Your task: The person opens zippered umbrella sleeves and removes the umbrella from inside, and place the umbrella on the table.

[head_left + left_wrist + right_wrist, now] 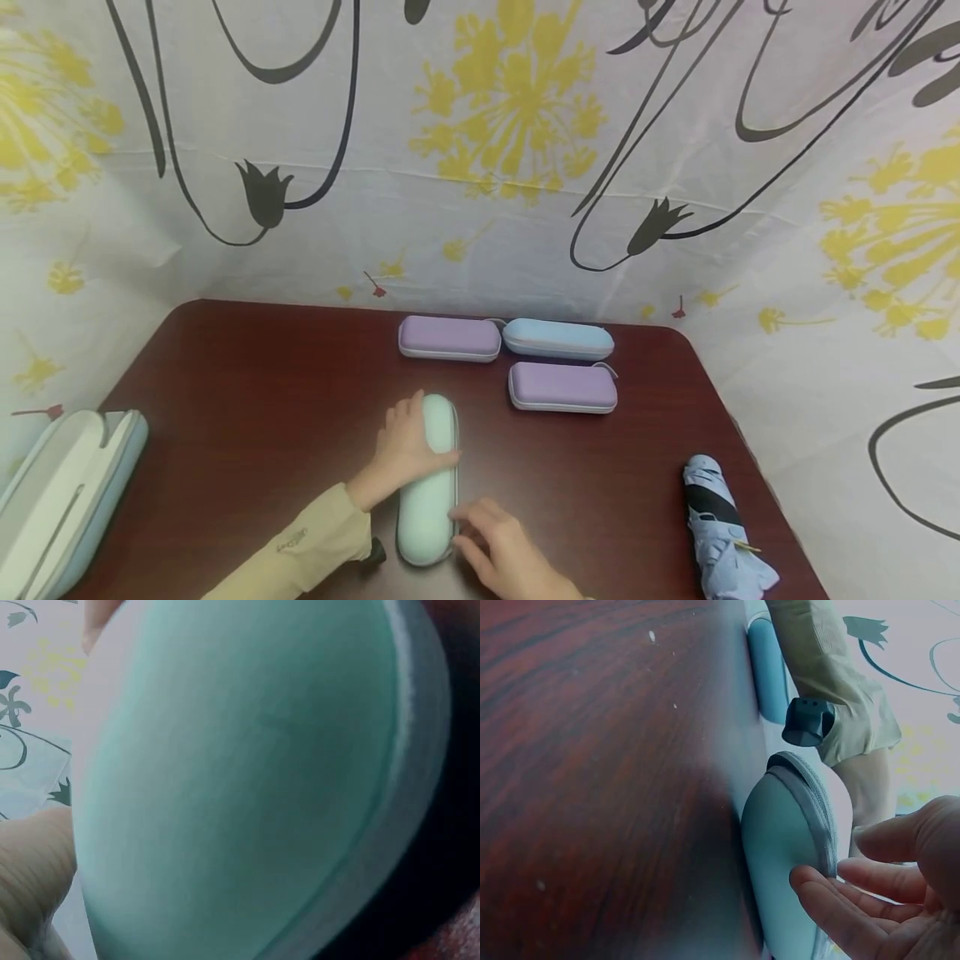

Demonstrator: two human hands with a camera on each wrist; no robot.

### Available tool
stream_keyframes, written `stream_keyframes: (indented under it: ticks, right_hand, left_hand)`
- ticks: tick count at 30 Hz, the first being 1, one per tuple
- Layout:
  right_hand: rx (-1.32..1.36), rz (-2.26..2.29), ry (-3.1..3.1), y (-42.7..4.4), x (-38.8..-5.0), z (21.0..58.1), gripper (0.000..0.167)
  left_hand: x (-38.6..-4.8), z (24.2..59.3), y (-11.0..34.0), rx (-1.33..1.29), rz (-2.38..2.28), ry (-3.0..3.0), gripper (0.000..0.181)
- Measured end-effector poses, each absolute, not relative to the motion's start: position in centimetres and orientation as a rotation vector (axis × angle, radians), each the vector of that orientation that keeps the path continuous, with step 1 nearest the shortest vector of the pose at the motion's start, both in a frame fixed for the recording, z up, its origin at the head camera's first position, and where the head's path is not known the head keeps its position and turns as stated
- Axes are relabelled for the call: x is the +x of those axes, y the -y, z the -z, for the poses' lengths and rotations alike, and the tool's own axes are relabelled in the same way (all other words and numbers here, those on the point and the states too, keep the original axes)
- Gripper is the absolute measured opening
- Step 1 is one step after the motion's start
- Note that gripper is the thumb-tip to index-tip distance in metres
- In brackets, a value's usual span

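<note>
A long mint-green zip case (427,517) with rounded ends lies on the table, zipped edge facing right. Across its upper half my left hand (405,446) grips it, thumb over the top and fingers at the far left side. The case's smooth shell (240,780) fills most of the left wrist view. Beside the lower right edge is my right hand (498,546). In the right wrist view, a fingertip of the right hand (900,892) touches the case (780,832) by its zip, with the thumb apart above. No zip pull is visible.
Two purple cases (450,337) and a light blue case (558,339) lie at the back of the dark red table (285,367). A folded blue umbrella (712,517) lies at the right. At the left edge sits a blue-and-white container (75,500). Patterned cloth hangs around.
</note>
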State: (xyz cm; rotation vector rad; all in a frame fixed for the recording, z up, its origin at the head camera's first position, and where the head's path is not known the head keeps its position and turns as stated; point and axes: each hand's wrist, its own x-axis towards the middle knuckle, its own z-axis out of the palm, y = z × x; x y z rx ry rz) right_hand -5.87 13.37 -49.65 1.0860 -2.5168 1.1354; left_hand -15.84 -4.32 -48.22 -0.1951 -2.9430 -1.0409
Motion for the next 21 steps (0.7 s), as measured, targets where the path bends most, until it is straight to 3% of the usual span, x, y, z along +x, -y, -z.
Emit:
stream_keyframes:
  ticks: [9, 15, 21]
  right_hand:
    - [1.121, -1.074, 2.467, -13.4, -5.9, 49.6, 0.023]
    - [0.997, -1.137, 2.474, -13.4, -6.4, 49.6, 0.017]
    - [0.898, -1.089, 2.439, -12.9, -7.3, 49.2, 0.024]
  left_hand:
    - [-15.9, 47.6, 5.7, -0.257, 1.336, 2.913, 0.099]
    - [-15.7, 46.6, 7.3, -0.025, 1.764, 2.840, 0.088]
    - [-15.3, 46.1, 8.5, 0.163, 2.182, 2.658, 0.079]
